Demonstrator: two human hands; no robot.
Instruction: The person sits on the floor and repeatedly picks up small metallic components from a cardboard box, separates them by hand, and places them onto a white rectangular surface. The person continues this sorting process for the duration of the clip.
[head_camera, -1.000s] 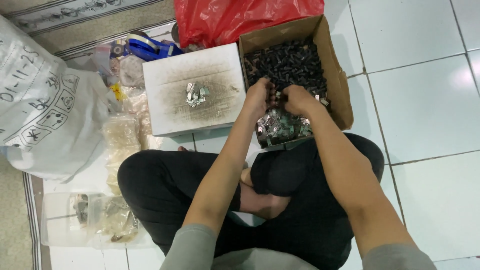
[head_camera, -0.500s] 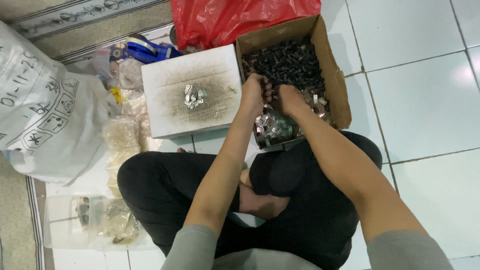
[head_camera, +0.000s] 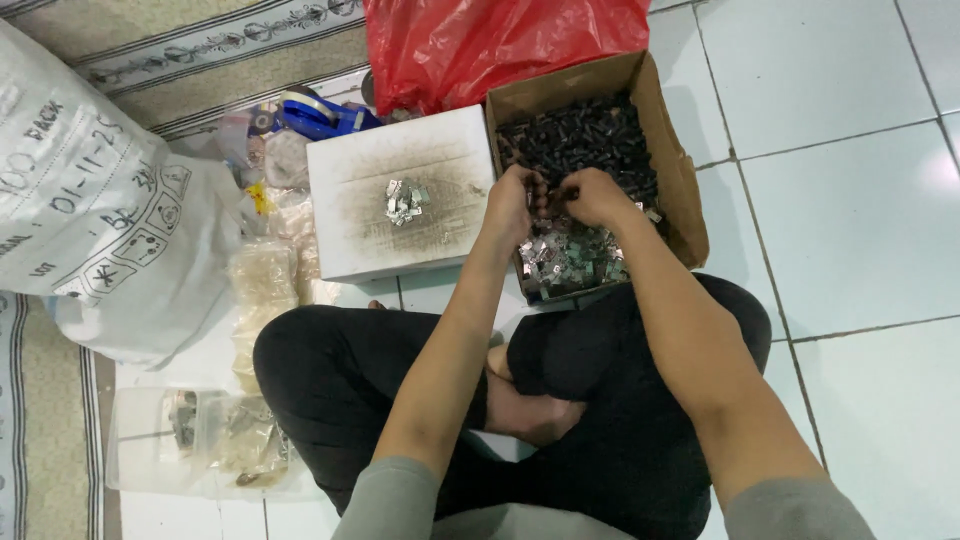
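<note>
both hands meet over a cardboard box on the tiled floor. left hand & right hand have fingers curled narrow, pinching a small dark part between them; grip best kept low over box. box walls close on 3 sides; white box just left, open tile to the right.

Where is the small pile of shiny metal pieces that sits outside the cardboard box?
In the head view the small pile of metal pieces lies on top of the white box, just left of the cardboard box where both hands work.
</note>
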